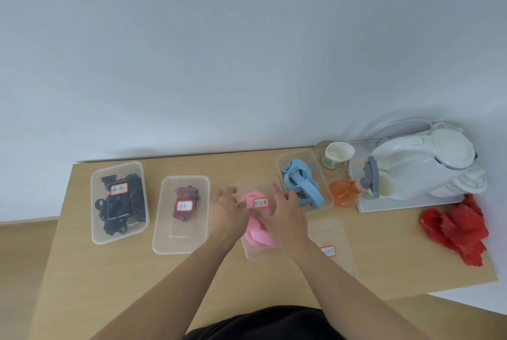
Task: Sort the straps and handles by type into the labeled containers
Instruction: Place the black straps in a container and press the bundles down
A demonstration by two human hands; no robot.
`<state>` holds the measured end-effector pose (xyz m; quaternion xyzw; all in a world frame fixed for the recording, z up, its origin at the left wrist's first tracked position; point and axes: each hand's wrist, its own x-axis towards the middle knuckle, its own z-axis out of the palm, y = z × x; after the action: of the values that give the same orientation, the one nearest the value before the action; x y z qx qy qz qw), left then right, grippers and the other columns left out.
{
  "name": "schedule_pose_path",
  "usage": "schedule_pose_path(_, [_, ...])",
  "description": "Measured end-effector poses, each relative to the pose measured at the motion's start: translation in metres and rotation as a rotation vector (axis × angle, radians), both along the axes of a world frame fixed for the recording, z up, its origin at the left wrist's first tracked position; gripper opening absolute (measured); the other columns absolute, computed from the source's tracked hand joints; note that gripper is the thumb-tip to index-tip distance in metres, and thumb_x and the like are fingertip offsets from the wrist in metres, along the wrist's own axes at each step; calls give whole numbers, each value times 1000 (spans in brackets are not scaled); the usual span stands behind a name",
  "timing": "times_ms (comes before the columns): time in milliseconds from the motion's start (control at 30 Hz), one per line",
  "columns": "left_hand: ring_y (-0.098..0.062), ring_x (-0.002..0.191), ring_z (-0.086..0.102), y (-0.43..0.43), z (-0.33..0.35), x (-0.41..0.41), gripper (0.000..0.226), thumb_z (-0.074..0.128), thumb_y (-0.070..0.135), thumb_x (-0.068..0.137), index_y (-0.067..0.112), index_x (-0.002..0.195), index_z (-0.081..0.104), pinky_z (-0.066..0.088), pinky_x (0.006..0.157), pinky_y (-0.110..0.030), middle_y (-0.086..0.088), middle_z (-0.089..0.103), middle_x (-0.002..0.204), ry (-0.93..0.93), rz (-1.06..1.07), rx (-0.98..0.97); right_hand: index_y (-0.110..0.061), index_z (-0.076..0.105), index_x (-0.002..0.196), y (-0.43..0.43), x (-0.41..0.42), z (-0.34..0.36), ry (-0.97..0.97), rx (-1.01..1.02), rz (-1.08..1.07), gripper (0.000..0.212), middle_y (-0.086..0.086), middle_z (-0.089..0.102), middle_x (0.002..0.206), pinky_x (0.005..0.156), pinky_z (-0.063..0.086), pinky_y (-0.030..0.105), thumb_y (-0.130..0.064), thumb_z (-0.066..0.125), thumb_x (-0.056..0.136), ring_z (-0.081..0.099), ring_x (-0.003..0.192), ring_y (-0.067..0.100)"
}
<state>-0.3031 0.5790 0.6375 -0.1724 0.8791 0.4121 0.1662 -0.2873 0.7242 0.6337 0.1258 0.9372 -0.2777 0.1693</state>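
At left, black straps [120, 202] and a striped strap [184, 203] lie sorted. The step seems to be tucking the pink straps [259, 232] into the middle tub [246, 183]. The left hand [227, 209] pinches their far edge, while the right hand [278, 212] lies over them, grip unclear. Next, both should let go.

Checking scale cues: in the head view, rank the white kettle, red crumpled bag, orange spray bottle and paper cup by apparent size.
Largest first:
white kettle
red crumpled bag
orange spray bottle
paper cup, close to the bottle
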Motion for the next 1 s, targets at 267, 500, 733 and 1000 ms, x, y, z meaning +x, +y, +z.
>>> schedule_pose_path(267, [-34, 121, 54, 15, 2, 20, 64, 56, 16, 95, 15, 156, 34, 47, 101, -40, -15, 40, 144, -112, 169, 10, -27, 34, 155, 6, 11, -4, 43, -17, 62, 91, 2, 40, 141, 91, 50, 38, -71, 64, 81, 46, 129, 24])
schedule_pose_path(500, [-31, 97, 64, 24, 5, 56, 29, 55, 32, 90, 15, 110, 66, 55, 71, -40, -9, 68, 116, -404, 578, 476, -13, 21, 160, 7, 14, -4, 48, -118, 176, 95, 4, 13, 169, 122, 16, 31, -62, 60, 89, 10, 155, 21])
schedule_pose_path(733, [-26, 73, 69, 27, 12, 63, 29, 49, 27, 105, 12, 103, 74, 59, 59, -39, -4, 75, 94, -333, 671, 642, -14, 25, 159, 17, 10, -1, 30, -205, 310, 88, 3, 2, 170, 117, 8, 21, -49, 68, 91, -1, 156, 15])
schedule_pose_path(1000, [-25, 75, 61, 26, 9, 34, 31, 51, 25, 105, 1, 103, 70, 62, 62, -57, -9, 64, 88, -234, 587, 562, -14, 20, 159, 22, 12, -2, 45, -267, 235, 101, 2, 0, 168, 115, 11, 16, -56, 73, 84, -1, 156, 13])
